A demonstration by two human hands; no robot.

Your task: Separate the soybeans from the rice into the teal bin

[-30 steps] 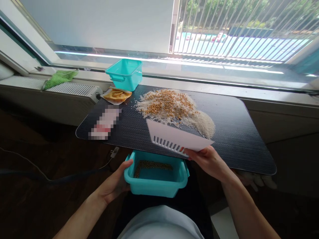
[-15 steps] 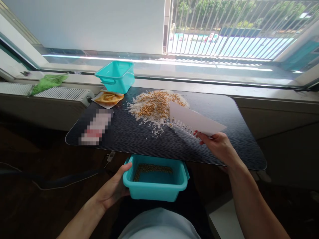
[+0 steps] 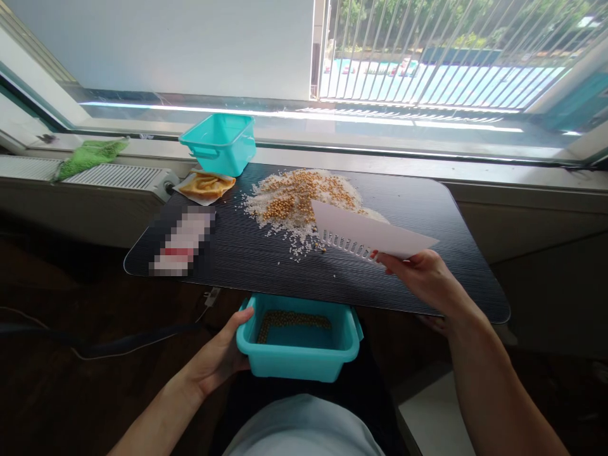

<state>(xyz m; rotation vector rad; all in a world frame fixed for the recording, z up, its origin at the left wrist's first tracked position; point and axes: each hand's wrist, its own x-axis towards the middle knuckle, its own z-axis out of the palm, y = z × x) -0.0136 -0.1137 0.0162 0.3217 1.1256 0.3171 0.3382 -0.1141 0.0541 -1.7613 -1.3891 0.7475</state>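
My left hand [image 3: 227,349] grips the left rim of a turquoise plastic tub [image 3: 299,366], held below the table's front edge. Round dried peas [image 3: 289,318] lie along the tub's floor, mostly toward its far side. In my right hand [image 3: 422,273] is a folded white card with slots [image 3: 375,231], pinched at its right part over the table. Its slotted lower edge reaches the front right of a heap of white rice [image 3: 259,206] mixed with yellow peas [image 3: 280,207]. The card hides part of that heap.
The dark table [image 3: 237,259] has rounded corners. Another turquoise tub [image 3: 223,152] stands at its back left corner, beside a yellow cloth [image 3: 208,185] on white paper. A blurred-out flat item [image 3: 183,240] lies at left. A green cloth [image 3: 92,157] rests on the radiator [image 3: 121,180].
The slotted card has shifted slightly left and tilted flatter. More rice shows behind its upper edge, and a few loose grains lie in front of it. My left hand still holds the tub.
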